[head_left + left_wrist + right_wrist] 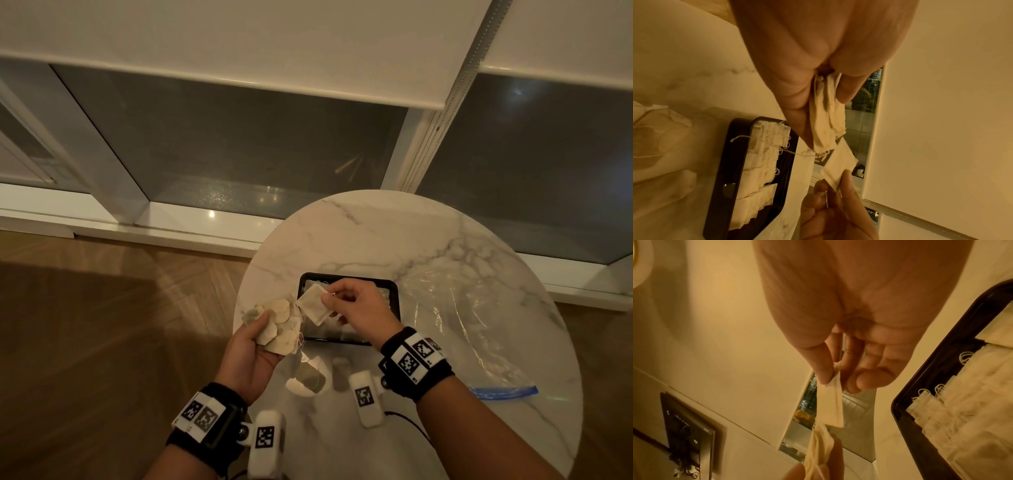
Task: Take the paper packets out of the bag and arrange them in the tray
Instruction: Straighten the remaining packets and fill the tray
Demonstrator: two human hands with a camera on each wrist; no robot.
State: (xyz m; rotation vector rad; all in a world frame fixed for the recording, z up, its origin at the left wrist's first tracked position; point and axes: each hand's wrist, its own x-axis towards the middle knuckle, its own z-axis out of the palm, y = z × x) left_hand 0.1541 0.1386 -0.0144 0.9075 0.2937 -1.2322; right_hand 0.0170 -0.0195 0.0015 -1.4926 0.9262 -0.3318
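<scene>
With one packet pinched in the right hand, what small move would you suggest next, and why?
Probably lower the right hand and lay its square paper packet into the black rectangular tray. It already hangs above the tray, where rows of packets lie, and the left hand holds a bunch waiting.

A round marble table (428, 246) fills the lower right; wooden floor (102, 308) lower left — dark windows (239, 147) under pale roller blinds (239, 44) above.

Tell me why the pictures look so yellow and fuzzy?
Head view: dim warm light, with shiny glare on the table. Left wrist view: the left hand is so near that it blurs. Right wrist view: yellow all over, and the tray looks soft.
</scene>
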